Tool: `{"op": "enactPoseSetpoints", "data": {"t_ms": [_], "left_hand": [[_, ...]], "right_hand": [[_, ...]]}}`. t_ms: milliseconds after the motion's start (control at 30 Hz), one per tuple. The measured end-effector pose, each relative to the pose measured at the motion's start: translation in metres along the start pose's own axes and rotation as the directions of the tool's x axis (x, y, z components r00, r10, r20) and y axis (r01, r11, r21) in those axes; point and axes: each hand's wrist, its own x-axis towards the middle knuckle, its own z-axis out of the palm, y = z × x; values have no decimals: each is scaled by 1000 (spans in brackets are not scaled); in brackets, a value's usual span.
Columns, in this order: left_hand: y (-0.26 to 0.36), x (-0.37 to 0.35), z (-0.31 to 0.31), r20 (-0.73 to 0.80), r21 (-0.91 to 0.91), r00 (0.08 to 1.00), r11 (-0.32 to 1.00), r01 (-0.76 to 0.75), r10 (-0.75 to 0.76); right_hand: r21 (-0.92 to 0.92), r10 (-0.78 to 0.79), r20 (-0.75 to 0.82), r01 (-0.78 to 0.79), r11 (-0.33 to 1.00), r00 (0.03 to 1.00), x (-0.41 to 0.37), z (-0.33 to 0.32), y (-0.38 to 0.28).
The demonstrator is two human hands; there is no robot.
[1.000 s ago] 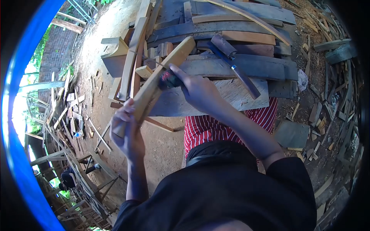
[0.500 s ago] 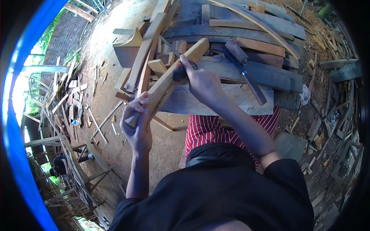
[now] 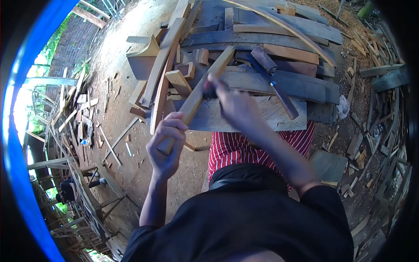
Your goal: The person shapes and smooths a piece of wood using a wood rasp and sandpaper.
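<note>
My left hand (image 3: 166,142) is wrapped round the lower end of a light wooden bar (image 3: 196,97), which slants up to the right over the bench (image 3: 262,114). At the bar's right side, my right hand (image 3: 238,107) is closed on a small dark tool with some red (image 3: 210,89), held against the wood. Motion blurs this hand, and its fingers partly hide the tool. A mallet (image 3: 284,98) with a dark round head lies on the boards to the right.
Curved boards (image 3: 301,83) lie across the bench. Long planks (image 3: 163,65) and small blocks (image 3: 179,83) lie at its left. Scrap wood (image 3: 83,109) litters the ground. A person (image 3: 67,190) is at the far lower left.
My right hand and the dark tool have shifted slightly down and right along the bar. My left hand has moved a little right, and the bar now stands steeper.
</note>
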Motion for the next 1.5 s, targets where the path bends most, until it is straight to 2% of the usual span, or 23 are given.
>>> {"op": "enactPoseSetpoints", "data": {"t_ms": [33,67,133,200,267,300,400,467,500,600,667,700,800,867,900,1000,1067,1200,1267,1300,1400,1467,1500], "left_hand": [[3,0,2,47,24,999,1000,-13,12],[7,0,4,100,45,995,999,-23,19],[10,5,7,104,45,994,999,-19,14],[13,8,8,51,7,999,1000,2,-3],[11,7,6,44,5,999,1000,10,-10],[10,6,4,43,5,999,1000,13,-13],[9,8,5,34,21,999,1000,-21,20],[8,4,8,14,8,1000,1000,8,-8],[11,6,8,14,43,1000,999,4,-5],[16,5,15,37,40,999,999,1,-2],[17,4,17,36,38,999,999,1,-2],[15,4,14,13,13,1000,1000,17,-17],[12,8,11,-25,-24,999,999,35,-36],[13,7,12,-38,-35,999,999,30,-32],[14,6,13,-38,-36,998,998,51,-52],[17,4,20,-31,-14,999,999,34,-34],[15,2,19,-20,1,1000,1000,20,-20],[11,7,9,-28,-22,999,999,41,-41],[11,7,9,-34,-27,999,999,36,-36],[11,7,9,-58,-31,997,998,51,-53],[15,9,12,0,-22,999,999,37,-37],[12,7,11,3,-29,1000,999,24,-24],[10,6,9,-19,-33,999,999,35,-36]], "right_hand": [[28,-64,41,63,998,997,-20,-5,-9],[30,-61,55,59,998,997,-27,-10,-12],[61,-95,-4,95,994,996,-36,-16,-13],[128,-56,21,53,990,998,-2,-3,6],[89,-49,-152,63,994,987,33,16,24],[94,-53,-163,69,993,985,33,16,23],[115,-18,-113,31,993,993,18,4,14],[21,18,207,-23,1000,978,-25,-18,-11],[20,24,222,-29,999,975,-26,-17,-8],[97,42,124,-54,994,991,-10,-7,7],[160,29,-134,-7,987,991,29,13,33],[161,28,-145,-4,987,989,29,14,33],[139,5,-95,8,990,995,14,5,21],[68,10,196,-24,997,981,-26,-18,-7],[72,14,215,-31,997,977,-26,-17,-6],[156,75,159,-100,983,984,-1,-8,12],[140,72,-63,-62,988,995,38,18,37],[104,17,-104,-6,995,994,29,10,30],[65,53,216,-69,996,975,-16,-16,-3],[63,59,239,-76,995,969,-19,-18,-3],[116,52,179,-74,990,983,-11,-7,8],[192,31,-46,-22,981,998,34,19,39],[190,28,-59,-16,982,998,41,22,42]]}}
